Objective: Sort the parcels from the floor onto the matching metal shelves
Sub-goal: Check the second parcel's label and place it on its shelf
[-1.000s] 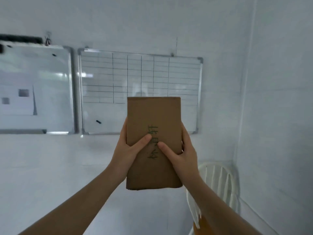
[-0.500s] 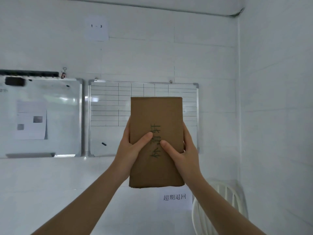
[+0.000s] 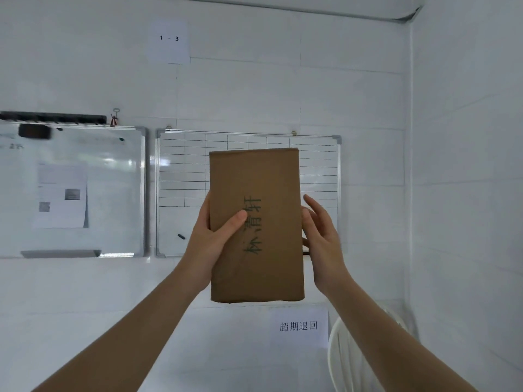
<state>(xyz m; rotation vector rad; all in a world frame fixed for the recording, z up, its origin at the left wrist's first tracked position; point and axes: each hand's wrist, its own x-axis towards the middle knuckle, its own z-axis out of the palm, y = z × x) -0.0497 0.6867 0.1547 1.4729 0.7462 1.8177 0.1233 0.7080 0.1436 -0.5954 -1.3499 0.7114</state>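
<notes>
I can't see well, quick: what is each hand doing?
Left hand: closed on the brown parcel.
Right hand: open, beside the parcel's edge.

A flat brown cardboard parcel (image 3: 256, 224) stands upright in mid-air, long side vertical, closed, with dark handwritten characters running sideways down its front face, its lower edge slightly bowed and creased

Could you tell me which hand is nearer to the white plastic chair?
Right. The right hand is above the chair, toward the corner; the left hand is across the parcel.
</notes>
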